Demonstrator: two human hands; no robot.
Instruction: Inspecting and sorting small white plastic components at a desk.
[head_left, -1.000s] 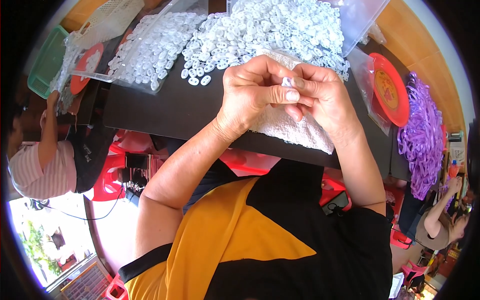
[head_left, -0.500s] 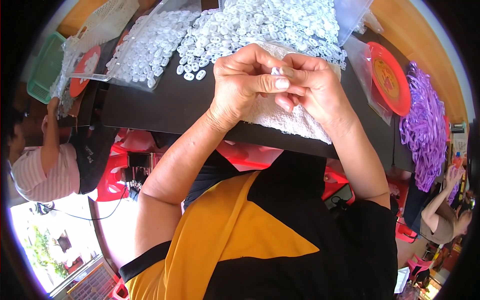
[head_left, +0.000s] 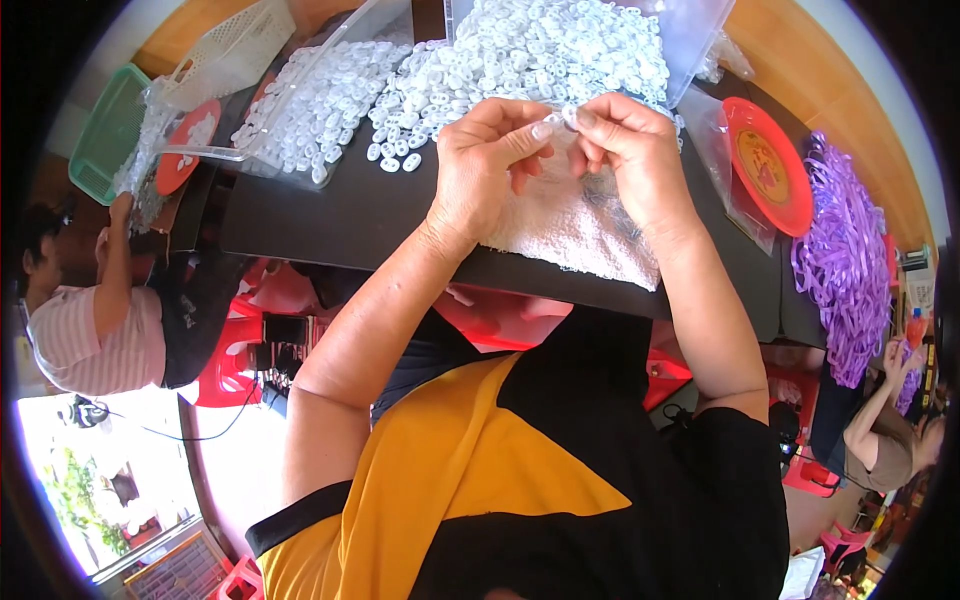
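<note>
One wide, round view looks down from the head. It sees the left hand [head_left: 475, 170], the right hand [head_left: 645, 160] and the desk [head_left: 325, 220] from quite close by.

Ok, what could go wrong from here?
The small white piece pinched at the fingertips of the right hand could slip and get lost in the pile of similar pieces beyond. The left hand might knock the loose white pieces near it. The cloth lies near the front edge of the table, so a tug could drag it off.
</note>
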